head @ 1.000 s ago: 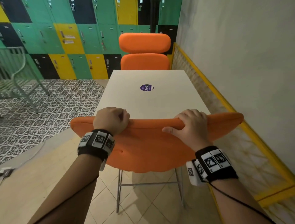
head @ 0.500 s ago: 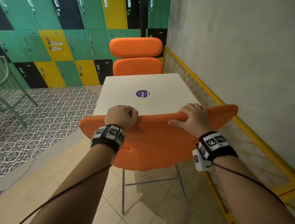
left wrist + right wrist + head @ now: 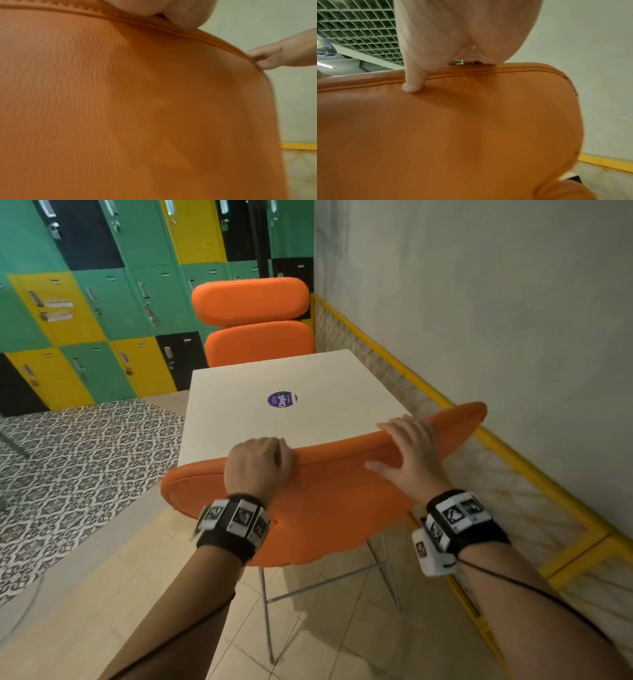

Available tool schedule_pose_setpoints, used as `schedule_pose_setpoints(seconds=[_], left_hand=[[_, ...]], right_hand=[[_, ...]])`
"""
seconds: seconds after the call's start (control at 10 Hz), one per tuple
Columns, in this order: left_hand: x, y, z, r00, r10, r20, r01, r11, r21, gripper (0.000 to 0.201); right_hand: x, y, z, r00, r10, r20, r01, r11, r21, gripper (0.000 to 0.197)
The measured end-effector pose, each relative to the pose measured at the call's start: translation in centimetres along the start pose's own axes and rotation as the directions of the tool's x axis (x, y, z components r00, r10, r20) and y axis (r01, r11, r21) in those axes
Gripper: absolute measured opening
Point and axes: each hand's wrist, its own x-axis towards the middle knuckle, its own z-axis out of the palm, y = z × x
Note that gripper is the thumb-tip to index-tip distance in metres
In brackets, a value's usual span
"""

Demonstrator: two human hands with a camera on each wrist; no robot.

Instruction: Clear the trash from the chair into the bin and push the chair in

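An orange upholstered chair (image 3: 329, 501) stands in front of me, its backrest top against the near edge of the white table (image 3: 239, 419). My left hand (image 3: 260, 463) grips the top of the backrest, fingers curled over the rim. My right hand (image 3: 407, 453) holds the same rim further right, fingers over the top and thumb pressed on the back face. Orange fabric (image 3: 120, 108) fills the left wrist view, and in the right wrist view my thumb (image 3: 412, 86) lies on the chair back (image 3: 453, 135). No trash or bin is in sight.
A second orange chair (image 3: 253, 326) faces me across the table. A wall with a yellow rail (image 3: 445, 405) runs close on the right. Coloured lockers (image 3: 102, 302) line the back, and patterned floor tiles (image 3: 68, 474) spread to the left.
The chair has moved forward toward the table, its backrest now overlapping the table's near edge. Both hands keep their grip on the backrest top, and my view has swung left.
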Motion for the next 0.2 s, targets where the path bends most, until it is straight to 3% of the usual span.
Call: schedule_pose_setpoints(seconds=[0.1, 0.2], left_hand=[[-3.5, 0.1, 1.6, 0.997, 0.053, -0.055, -0.054, 0.998, -0.019, 0.033], [-9.9, -0.1, 2.5, 0.994, 0.097, 0.046, -0.093, 0.993, -0.074, 0.06]], right_hand=[[-4.7, 0.3, -0.2, 0.992, 0.125, 0.036, -0.126, 0.992, 0.029, 0.076], [-12.4, 0.9, 0.3, 0.898, 0.343, 0.276, -0.348, 0.937, -0.034, 0.072]])
